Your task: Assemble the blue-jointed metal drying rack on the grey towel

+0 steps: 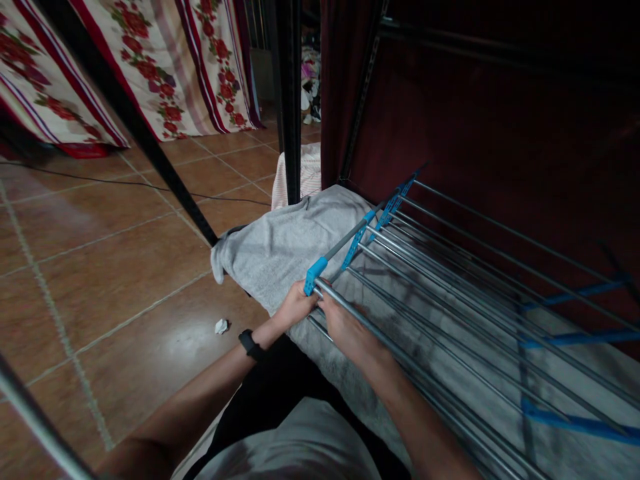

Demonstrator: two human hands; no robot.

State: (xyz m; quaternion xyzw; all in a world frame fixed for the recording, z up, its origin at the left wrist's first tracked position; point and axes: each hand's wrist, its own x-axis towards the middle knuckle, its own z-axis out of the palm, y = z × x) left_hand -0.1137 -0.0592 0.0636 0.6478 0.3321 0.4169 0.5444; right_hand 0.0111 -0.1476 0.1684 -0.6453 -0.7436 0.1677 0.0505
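Note:
A folding clothes drying rack with grey metal bars and blue plastic joints lies across a grey blanket. My left hand, with a dark band on its wrist, is closed at the rack's near blue corner piece. Right beside it, my right hand reaches under the outer bar, its fingers curled against the same corner. The fingertips of both hands are partly hidden behind the corner piece and bar.
Black metal posts rise around the blanket-covered surface, and a dark red panel stands behind the rack. On the tiled floor lie a crumpled white scrap and a thin cable. Floral curtains hang at the back left.

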